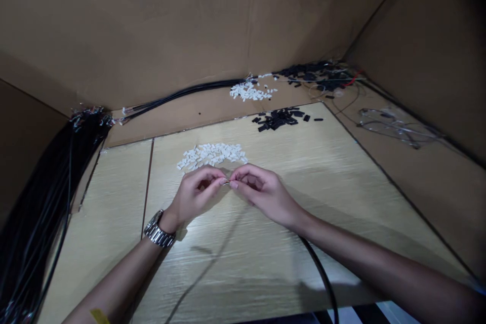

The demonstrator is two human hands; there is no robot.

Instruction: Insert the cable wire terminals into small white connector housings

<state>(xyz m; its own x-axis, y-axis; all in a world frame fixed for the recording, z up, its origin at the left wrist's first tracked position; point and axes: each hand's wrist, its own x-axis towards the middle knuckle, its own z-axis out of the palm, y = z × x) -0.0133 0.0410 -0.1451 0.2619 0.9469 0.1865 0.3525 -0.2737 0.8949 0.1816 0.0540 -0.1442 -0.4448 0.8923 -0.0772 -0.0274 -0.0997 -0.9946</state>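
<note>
My left hand point(197, 190) and my right hand point(268, 195) meet above the middle of the table. Both are closed in a pinch, thumb against fingertips. Between the fingertips show thin wire ends point(227, 181), too small to make out in detail. A thick black cable point(322, 271) runs from under my right wrist down to the table's front edge. Just beyond the hands lies a spread of small white connector-like pieces point(212, 153). Farther back and to the right is a pile of small black pieces point(280, 119).
A thick bundle of black cables point(41, 207) hangs at the left. More black cables point(182, 92) lie along the back cardboard wall point(152, 25). More white pieces point(250, 90), black pieces point(315, 72) and tangled thin wires point(398, 126) lie on the cardboard around the wooden tabletop point(364, 223).
</note>
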